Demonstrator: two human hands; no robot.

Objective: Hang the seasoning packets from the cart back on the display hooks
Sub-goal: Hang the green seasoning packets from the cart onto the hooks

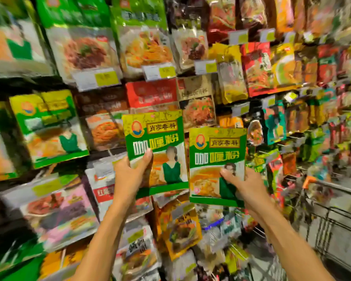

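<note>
I hold two green and yellow seasoning packets up in front of the display wall. My left hand [130,175] grips the lower left edge of the left packet [158,138], thumb on its front. My right hand [245,185] grips the lower right part of the right packet [217,153], thumb across its face. The two packets hang side by side, edges nearly touching. A matching green and yellow packet [47,126] hangs on the display at mid left. The hooks themselves are hidden behind hanging packets.
Rows of hanging sauce and noodle packets fill the wall, with yellow price tags [106,78] on the hook ends. A wire shopping cart [332,224] stands at the lower right, with packets inside it [221,226] beneath my hands.
</note>
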